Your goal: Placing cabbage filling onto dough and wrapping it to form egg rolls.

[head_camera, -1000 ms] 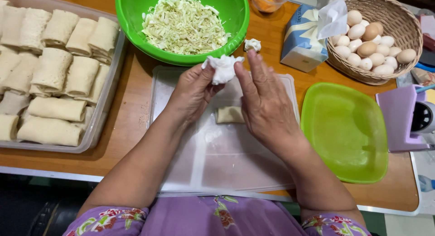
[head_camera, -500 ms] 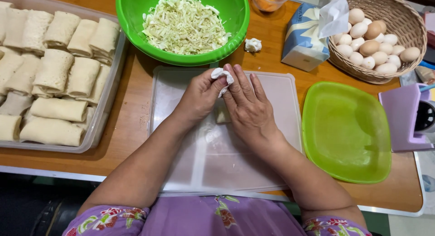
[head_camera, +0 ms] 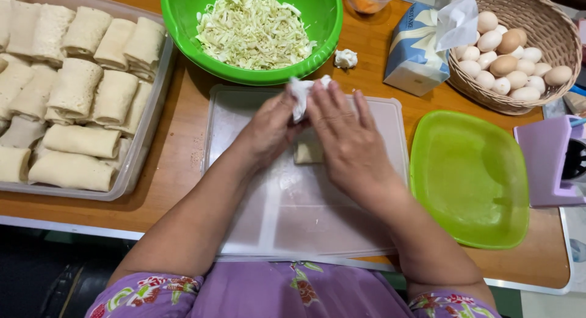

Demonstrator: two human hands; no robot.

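A: What was in the hands?

B: A crumpled white tissue [head_camera: 300,95], pinched between both. The left hand [head_camera: 268,130] had its fingers curled shut on it from the left; the right hand [head_camera: 343,138] lay flat, fingers stretched out and together, pressing the tissue's right side.

A: And where was that?

B: Over the far edge of the clear board [head_camera: 293,214], just short of the green bowl [head_camera: 183,13].

A: Anything under the hands?

B: A small pale wrap [head_camera: 307,153] on the board, half hidden by the right palm. I couldn't tell whether either hand touched it.

A: What was in the bowl?

B: Shredded cabbage [head_camera: 253,31]. Beside the bowl a small white wad [head_camera: 345,58] lay on the wooden table [head_camera: 177,153].

A: Further out?

B: To the left, a clear tray [head_camera: 143,147] packed with rolls [head_camera: 79,86]. To the right, a green plate [head_camera: 470,177] just beside the board, a tissue box [head_camera: 415,55] behind it, and a basket [head_camera: 549,25] of eggs [head_camera: 506,65] next to the box.
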